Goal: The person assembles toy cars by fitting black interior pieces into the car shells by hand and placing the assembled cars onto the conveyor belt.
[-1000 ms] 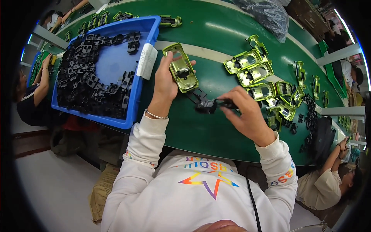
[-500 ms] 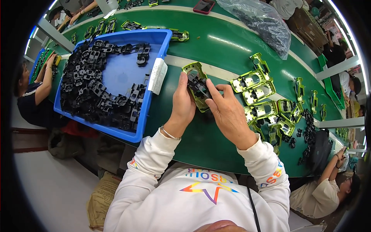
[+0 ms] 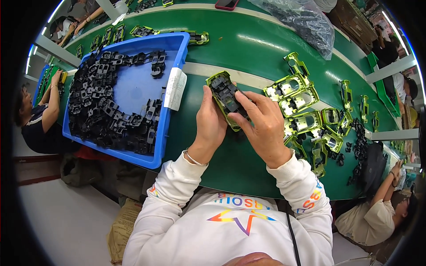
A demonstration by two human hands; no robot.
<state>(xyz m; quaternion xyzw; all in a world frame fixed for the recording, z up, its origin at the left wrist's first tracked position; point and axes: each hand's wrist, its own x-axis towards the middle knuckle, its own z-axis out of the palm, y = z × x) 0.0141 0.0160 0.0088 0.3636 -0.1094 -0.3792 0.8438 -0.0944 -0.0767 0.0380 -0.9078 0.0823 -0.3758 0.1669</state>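
Observation:
My left hand [image 3: 209, 124] cradles a lime-green toy car body shell [image 3: 234, 127] above the green table, fingers along its left side. Inside the shell lies a black plastic interior part [image 3: 225, 91], covering most of the opening. My right hand [image 3: 266, 126] is closed around the right side of the shell, with thumb and index fingertip on the black part. Whether the part sits fully down in the shell cannot be seen under the fingers. Left of my hands, a blue bin [image 3: 181, 46] holds a heap of similar black parts [image 3: 95, 95].
Several lime-green car shells [image 3: 306, 122] lie right of my hands, beside small black pieces [image 3: 360, 142]. A paper sheet [image 3: 176, 91] hangs on the bin's right rim. A clear bag [image 3: 306, 26] and a phone [image 3: 226, 4] lie farther back. Other people sit around the table.
The black part now lies flatter and fills more of the green shell. My right fingers have shifted slightly along it. The view has moved a little.

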